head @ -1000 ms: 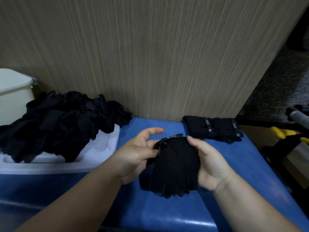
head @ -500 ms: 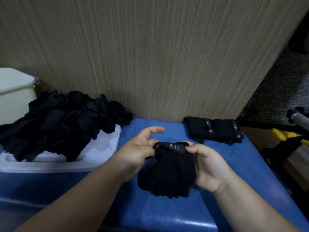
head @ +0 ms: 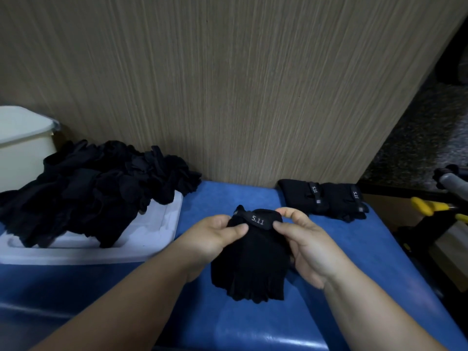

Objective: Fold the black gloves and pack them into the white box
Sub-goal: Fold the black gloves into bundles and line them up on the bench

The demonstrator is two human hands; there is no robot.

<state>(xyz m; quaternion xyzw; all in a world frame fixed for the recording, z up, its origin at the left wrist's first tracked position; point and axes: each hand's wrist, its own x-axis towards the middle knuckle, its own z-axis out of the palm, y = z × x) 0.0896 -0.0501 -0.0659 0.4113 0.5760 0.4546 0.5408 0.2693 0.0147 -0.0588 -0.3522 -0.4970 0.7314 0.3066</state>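
Observation:
I hold a black glove [head: 249, 264] over the blue surface [head: 342, 262], its fingers hanging toward me and its cuff strap marked 5.11 facing up. My left hand [head: 215, 239] pinches the cuff's left side between thumb and fingers. My right hand [head: 304, 241] pinches the right side of the strap. A heap of loose black gloves [head: 93, 188] lies on a white foam tray [head: 157, 234] at the left. Two folded black gloves [head: 324, 198] lie side by side at the back right of the blue surface.
A cream lidded bin [head: 22, 145] stands at the far left behind the heap. A wood-grain panel [head: 228, 84] rises directly behind the surface. Yellow-handled tools [head: 430, 207] and a dark floor lie past the right edge.
Both hands have slid up to the cuff. The left fingers, earlier spread, now pinch the strap, and the 5.11 label has turned up into view.

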